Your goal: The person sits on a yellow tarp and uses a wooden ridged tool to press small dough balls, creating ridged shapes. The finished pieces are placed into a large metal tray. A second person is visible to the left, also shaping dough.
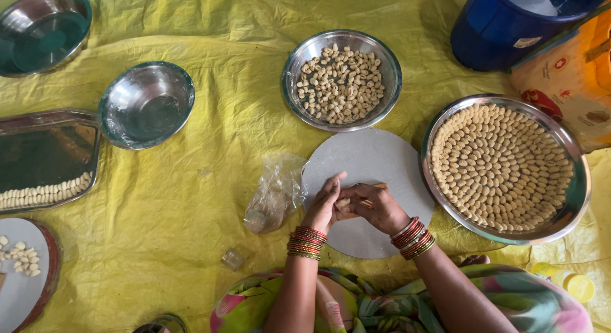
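My left hand [323, 202] and my right hand [377, 207] meet over a round grey board [375, 158] on the yellow sheet. Between the fingers sits a small pale dough piece [342, 204], pressed against a small wooden ridged tool [369, 202] that my right hand holds. Both wrists wear red and gold bangles. A steel bowl [299, 59] of small shaped dough pieces stands just beyond the board. To the right, a wide steel plate [576, 193] holds several shaped pieces laid in neat rings.
A crumpled clear plastic bag [275, 191] lies left of the board. Two empty steel bowls [146, 104] [43, 28] and a steel tray [48, 155] with a row of pieces sit at left. A blue bucket [503, 27] and an orange packet [569, 78] stand at top right.
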